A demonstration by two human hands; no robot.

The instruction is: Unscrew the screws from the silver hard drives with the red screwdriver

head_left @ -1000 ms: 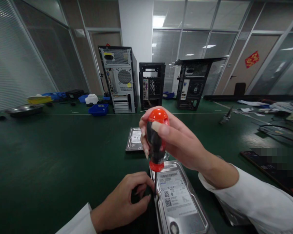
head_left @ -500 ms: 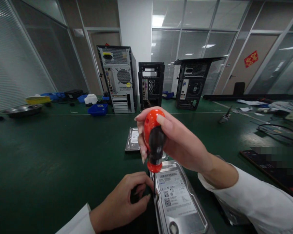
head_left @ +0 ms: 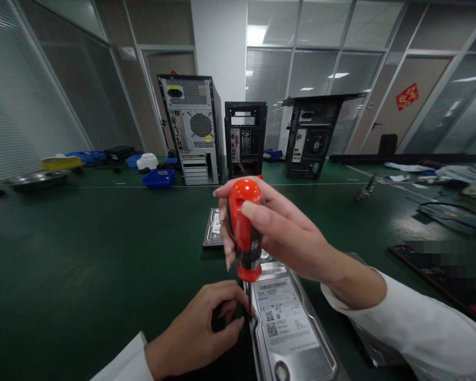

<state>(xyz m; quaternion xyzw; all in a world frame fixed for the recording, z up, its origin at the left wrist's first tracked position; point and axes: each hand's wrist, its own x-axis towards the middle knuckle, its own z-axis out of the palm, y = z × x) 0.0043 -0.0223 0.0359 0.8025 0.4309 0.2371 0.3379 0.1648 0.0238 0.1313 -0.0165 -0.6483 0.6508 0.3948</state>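
My right hand (head_left: 285,227) is closed around the red and black handle of a screwdriver (head_left: 244,233). The shaft points straight down, its tip at a notch in the left edge of a silver hard drive (head_left: 285,317) that lies label up in front of me. My left hand (head_left: 206,323) rests beside that edge with curled fingers. Its index fingertip touches the drive's edge by the shaft, and the thumb sits close by; what is between them, if anything, is hidden. Behind my right hand a second hard drive (head_left: 212,233) is partly covered.
Three computer cases (head_left: 200,127) stand along the back of the green table (head_left: 103,264). Blue trays (head_left: 158,179) and a metal dish (head_left: 37,181) are at the back left. Another drive-like metal part (head_left: 375,344) lies under my right sleeve, near a dark flat device (head_left: 432,275).
The screwdriver handle has turned about its axis, showing more red towards me. My right hand has shifted slightly left with it. My left hand and the drive have not moved.
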